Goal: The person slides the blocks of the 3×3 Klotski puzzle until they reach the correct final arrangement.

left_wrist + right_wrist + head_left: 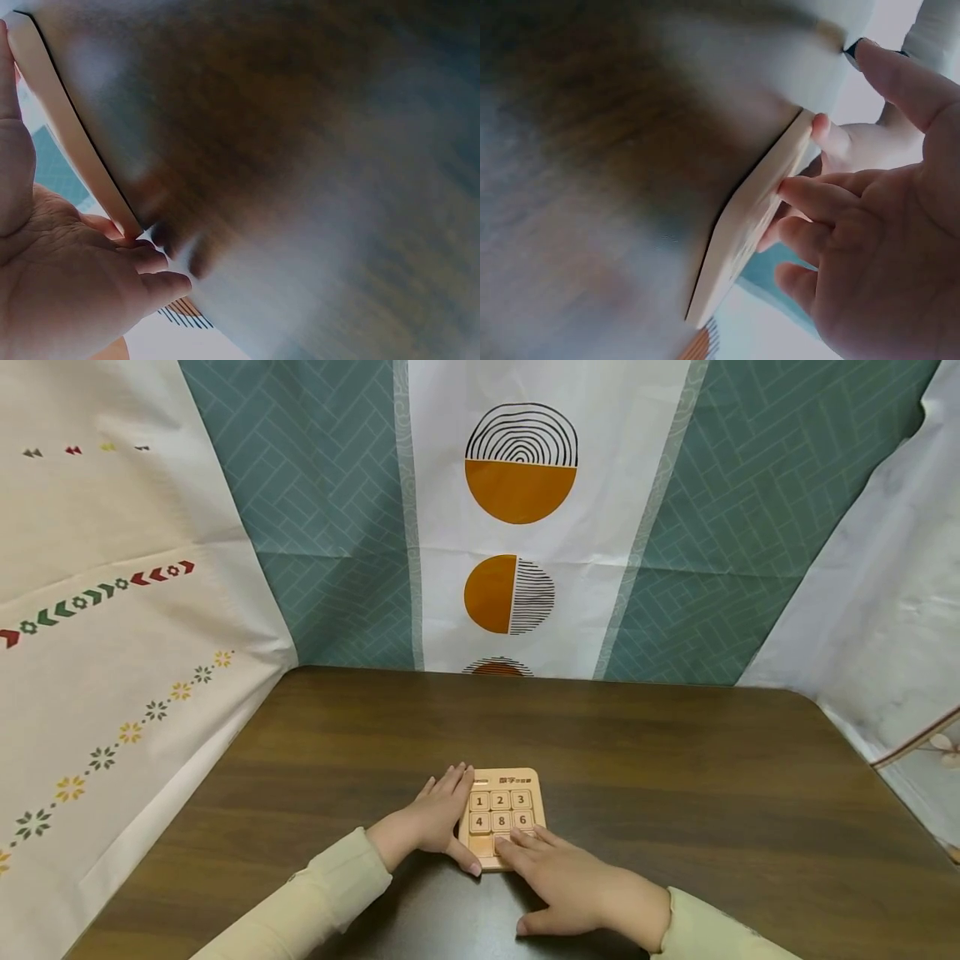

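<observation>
A light wooden sliding number puzzle (517, 777) lies flat on the table. Its upper tiles read 1, 2, 3, and the row below reads 4, 8, 6. The bottom-left slot shows bare wood, while fingers cover most of the rest of that row. My left hand (433, 817) steadies the board's left side, fingers straight along the edge and thumb at the lower left corner. With the fingertips of my right hand (573, 881), I touch the bottom-row tiles; its thumb is spread off the board. The right wrist view shows those fingertips (789, 187) on the board's face.
The dark wooden table (675, 760) extends around the board on all sides. Behind it hangs a green and white patterned cloth (337, 527). A white cloth with small flower motifs (150, 760) borders the left, and a pale cloth (885, 610) the right.
</observation>
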`<state>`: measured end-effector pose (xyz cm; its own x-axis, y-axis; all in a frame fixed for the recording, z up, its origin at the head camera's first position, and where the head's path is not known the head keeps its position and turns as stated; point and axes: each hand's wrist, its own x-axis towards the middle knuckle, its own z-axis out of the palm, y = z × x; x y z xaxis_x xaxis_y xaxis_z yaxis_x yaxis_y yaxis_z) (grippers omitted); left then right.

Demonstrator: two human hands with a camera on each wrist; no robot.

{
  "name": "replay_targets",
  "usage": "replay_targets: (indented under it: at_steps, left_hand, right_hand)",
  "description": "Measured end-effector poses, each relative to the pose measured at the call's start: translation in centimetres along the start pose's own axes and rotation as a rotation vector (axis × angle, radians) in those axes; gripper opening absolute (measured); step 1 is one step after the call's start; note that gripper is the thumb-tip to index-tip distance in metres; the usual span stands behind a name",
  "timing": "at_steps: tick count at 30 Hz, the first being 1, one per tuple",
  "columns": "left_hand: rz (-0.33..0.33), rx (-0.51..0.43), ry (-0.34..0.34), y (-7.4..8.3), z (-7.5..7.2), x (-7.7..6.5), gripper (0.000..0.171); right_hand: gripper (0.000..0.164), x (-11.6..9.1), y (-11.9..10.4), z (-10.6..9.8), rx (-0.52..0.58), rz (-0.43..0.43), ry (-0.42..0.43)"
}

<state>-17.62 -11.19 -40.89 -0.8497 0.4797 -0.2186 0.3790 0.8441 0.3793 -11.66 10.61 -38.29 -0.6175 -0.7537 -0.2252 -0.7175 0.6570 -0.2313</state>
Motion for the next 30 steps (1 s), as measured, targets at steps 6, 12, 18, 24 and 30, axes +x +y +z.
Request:
replay_targets:
  at_steps: [6,12,18,24,30]
  left_hand:
    - [-0.003,-0.006,-0.002,0.0,0.2,0.0,0.133]
    - [0.027,-0.021,-0.011,0.2,0.5,0.0,0.132]
    - [0.009,-0.002,-0.009,0.2,0.4,0.1,0.132]
    - [0.011,-0.005,-0.003,0.2,0.2,0.0,0.132]
    - [0.000,-0.012,0.000,0.0,0.2,0.0,0.133]
  right_hand:
    - [0.085,1.7,0.4,-0.3,0.075,-0.005,0.024]
    - [0.088,3.1,0.5,-0.1,0.088,0.010,0.009]
    - [0.090,2.9,-0.1,0.1,0.058,0.020,-0.005]
    - [0.090,2.2,-0.8,0.2,0.018,-0.031,0.003]
    - [0.089,1.6,-0.9,0.6,0.035,-0.078,0.008]
